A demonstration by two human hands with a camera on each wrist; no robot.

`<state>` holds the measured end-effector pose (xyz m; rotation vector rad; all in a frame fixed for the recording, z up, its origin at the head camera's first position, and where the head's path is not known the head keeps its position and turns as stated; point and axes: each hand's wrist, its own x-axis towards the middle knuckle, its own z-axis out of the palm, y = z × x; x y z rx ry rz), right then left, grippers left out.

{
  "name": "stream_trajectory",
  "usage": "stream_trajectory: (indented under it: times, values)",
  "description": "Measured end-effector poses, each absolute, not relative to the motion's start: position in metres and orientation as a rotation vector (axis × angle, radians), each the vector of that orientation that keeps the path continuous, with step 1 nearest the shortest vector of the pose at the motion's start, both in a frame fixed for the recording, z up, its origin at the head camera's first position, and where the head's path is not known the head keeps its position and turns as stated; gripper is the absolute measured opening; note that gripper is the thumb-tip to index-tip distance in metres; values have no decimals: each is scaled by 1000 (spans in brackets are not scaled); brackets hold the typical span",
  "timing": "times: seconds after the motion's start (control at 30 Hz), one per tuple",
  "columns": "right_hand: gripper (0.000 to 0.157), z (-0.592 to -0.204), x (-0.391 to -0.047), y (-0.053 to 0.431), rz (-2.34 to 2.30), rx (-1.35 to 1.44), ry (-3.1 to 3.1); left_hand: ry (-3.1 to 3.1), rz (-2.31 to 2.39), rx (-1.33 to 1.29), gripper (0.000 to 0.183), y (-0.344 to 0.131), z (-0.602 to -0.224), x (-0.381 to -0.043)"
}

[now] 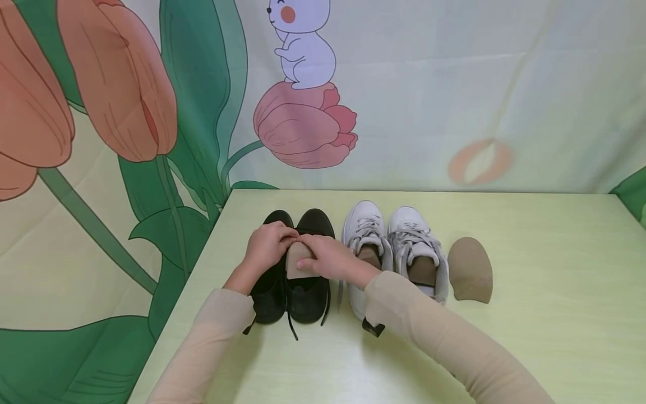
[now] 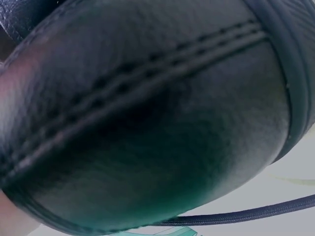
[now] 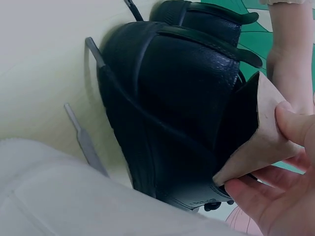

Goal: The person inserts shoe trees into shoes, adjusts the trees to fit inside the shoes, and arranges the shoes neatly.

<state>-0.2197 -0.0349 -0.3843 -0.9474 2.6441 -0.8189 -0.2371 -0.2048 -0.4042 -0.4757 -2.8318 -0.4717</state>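
Observation:
My right hand (image 1: 330, 255) pinches a brown cardboard shoe insert (image 1: 299, 264), thumb on its near face and fingers behind. In the right wrist view the insert (image 3: 268, 130) is bent and partly within the opening of the right black leather shoe (image 3: 182, 93). My left hand (image 1: 267, 244) grips that shoe at the front of its opening with curled fingers; its fingertips are partly hidden. Under the left forearm stands the other black shoe (image 1: 269, 306). Black leather with double stitching (image 2: 147, 73) fills the left wrist view.
White sneakers (image 1: 364, 219) stand right of the black shoes, brown inserts (image 1: 423, 271) inside them. Another cardboard insert (image 1: 470, 269) lies flat on the pale table (image 1: 555, 314) farther right. Loose black laces (image 1: 292, 328) trail toward me. A printed flower curtain (image 1: 404, 112) hangs behind.

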Motion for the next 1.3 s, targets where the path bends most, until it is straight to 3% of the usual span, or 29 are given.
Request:
stream_trajectory:
  times: [1.3]
  values:
    - [52,-400,-211,-40,-746,-942,2846,-2788,-518,-480,13,-207,-409,-239]
